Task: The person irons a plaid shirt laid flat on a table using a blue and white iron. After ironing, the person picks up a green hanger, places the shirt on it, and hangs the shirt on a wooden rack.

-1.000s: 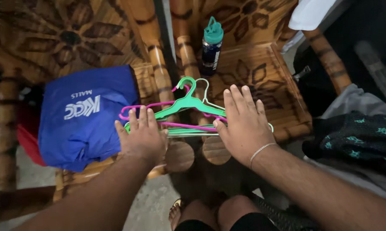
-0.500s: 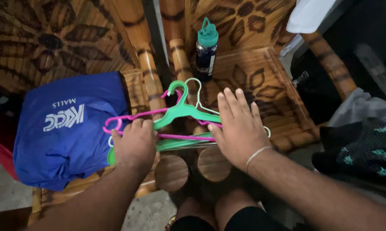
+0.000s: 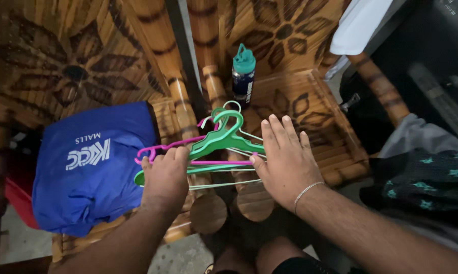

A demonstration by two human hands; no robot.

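Both forearms reach in from the bottom edge, palms down. Left hand (image 3: 164,178) — fingers curled under, knuckles up, wrist straight. Right hand (image 3: 285,163) — flat, fingers extended and slightly spread, pointing away from the body, thin bracelet at the wrist. Hands sit near each other, not touching. Bare knees visible below.

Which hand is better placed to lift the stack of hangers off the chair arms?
Left, probably. The left hand has its fingers curled over the hangers near their pink and green ends, while the right hand lies flat, fingers spread, pressing on them.
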